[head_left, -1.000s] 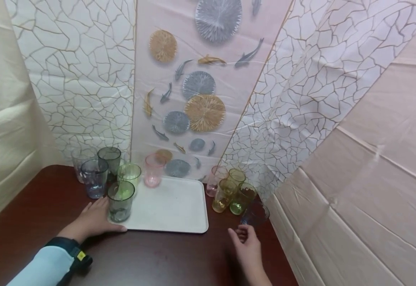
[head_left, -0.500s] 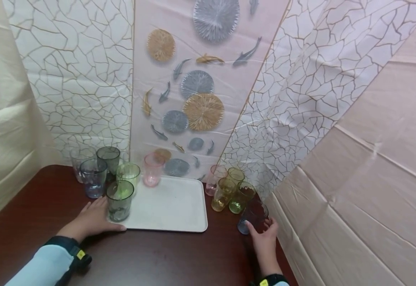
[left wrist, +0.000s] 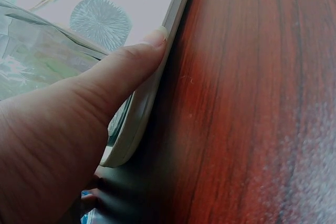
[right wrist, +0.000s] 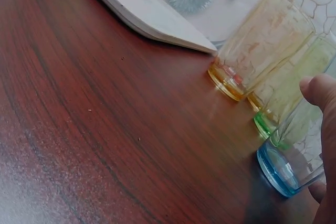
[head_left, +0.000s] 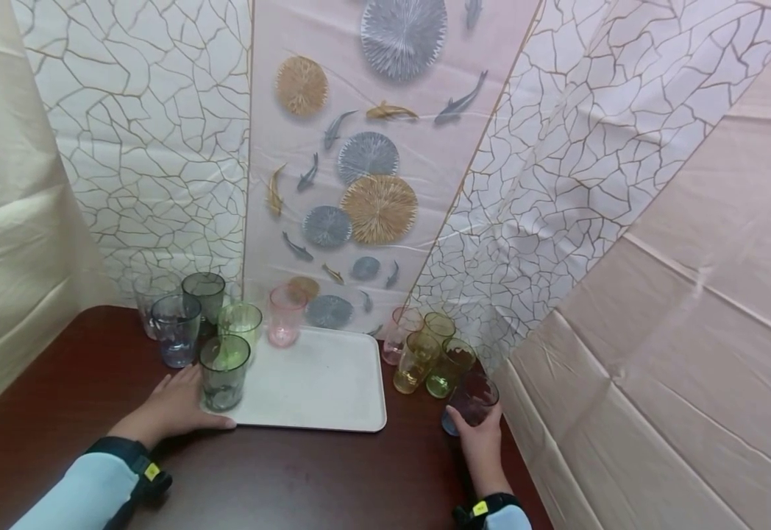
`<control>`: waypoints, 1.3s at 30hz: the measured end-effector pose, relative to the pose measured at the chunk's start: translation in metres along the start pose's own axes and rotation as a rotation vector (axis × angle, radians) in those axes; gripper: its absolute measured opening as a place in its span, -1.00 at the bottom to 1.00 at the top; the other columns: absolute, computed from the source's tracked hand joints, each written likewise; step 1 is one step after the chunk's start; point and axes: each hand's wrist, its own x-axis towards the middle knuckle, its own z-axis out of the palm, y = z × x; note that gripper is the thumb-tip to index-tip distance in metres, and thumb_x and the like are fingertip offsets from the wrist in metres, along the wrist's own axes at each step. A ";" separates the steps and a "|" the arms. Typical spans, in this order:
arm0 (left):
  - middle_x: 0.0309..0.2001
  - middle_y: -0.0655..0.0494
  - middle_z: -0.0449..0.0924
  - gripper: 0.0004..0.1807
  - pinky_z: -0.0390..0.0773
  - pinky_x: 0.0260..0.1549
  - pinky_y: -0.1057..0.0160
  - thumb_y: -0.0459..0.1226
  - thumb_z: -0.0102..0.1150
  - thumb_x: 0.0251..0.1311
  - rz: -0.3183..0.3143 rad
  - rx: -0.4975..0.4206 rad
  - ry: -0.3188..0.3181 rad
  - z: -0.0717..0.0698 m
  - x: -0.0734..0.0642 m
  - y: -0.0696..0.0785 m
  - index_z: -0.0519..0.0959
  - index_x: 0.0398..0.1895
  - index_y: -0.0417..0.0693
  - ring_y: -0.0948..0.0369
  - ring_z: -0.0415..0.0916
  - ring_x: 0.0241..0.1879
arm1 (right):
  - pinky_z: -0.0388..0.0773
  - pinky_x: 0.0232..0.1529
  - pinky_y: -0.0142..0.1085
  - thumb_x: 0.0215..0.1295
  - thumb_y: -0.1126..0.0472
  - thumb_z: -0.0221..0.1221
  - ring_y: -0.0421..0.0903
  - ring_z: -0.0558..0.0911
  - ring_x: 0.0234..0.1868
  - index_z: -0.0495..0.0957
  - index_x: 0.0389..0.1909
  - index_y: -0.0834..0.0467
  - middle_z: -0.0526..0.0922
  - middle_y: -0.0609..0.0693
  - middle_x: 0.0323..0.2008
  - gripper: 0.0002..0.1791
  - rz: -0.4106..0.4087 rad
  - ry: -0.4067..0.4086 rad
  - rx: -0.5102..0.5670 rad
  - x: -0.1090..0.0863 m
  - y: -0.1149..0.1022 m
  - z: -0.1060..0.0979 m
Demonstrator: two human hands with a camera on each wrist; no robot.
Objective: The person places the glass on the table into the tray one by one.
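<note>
My left hand [head_left: 168,406] rests at the near left corner of a white tray [head_left: 313,383]. Its thumb [left wrist: 128,69] lies straight along the tray's front rim; the fingers reach up the left side, partly hidden. A grey glass [head_left: 223,386] stands on that corner beside the hand. At the right, my right hand [head_left: 482,445] grips a blue-based glass [head_left: 473,397], its thumb [right wrist: 317,90] on the near side and the other fingers mostly hidden behind. The glass's blue base [right wrist: 275,169] shows near the table surface; whether it touches is unclear.
Also on the tray are a pale green glass [head_left: 243,318] and a pink glass [head_left: 284,324]. Left of it stand a blue glass [head_left: 176,335], a dark grey glass [head_left: 204,294] and a clear glass [head_left: 147,302]. Yellow [head_left: 412,368], green [head_left: 448,368] and pink glasses [head_left: 399,342] cluster at right.
My right hand has moved right and slightly forward from beside the blue-based glass, opened around it and closed its grip on it. My left hand has stayed at the tray corner.
</note>
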 end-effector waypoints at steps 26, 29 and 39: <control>0.54 -0.53 0.00 0.70 -0.08 0.32 -0.59 0.64 0.28 -0.35 0.010 -0.003 0.013 -0.001 0.003 -0.004 -0.01 0.61 -0.47 -0.45 -0.08 0.47 | 0.38 0.40 0.04 0.03 0.05 0.60 0.00 0.45 0.36 0.27 0.45 0.11 0.49 0.14 0.34 0.00 -0.253 -0.265 0.253 -0.066 -0.104 0.099; 0.54 -0.53 0.01 0.69 -0.06 0.33 -0.58 0.63 0.29 -0.34 0.014 0.005 0.016 -0.001 0.002 -0.003 -0.01 0.60 -0.49 -0.45 -0.07 0.47 | 0.40 0.39 0.05 0.05 0.02 0.59 -0.01 0.45 0.35 0.28 0.47 0.12 0.48 0.15 0.33 0.00 -0.280 -0.318 0.258 -0.072 -0.120 0.119; 0.54 -0.53 0.00 0.67 -0.10 0.33 -0.58 0.58 0.36 -0.32 -0.002 -0.024 0.001 0.000 0.000 -0.001 -0.02 0.61 -0.47 -0.45 -0.08 0.47 | 0.48 0.30 -0.01 0.06 0.00 0.57 -0.08 0.47 0.29 0.26 0.47 -0.02 0.43 -0.03 0.30 -0.02 -0.249 -0.421 0.228 -0.090 -0.160 0.182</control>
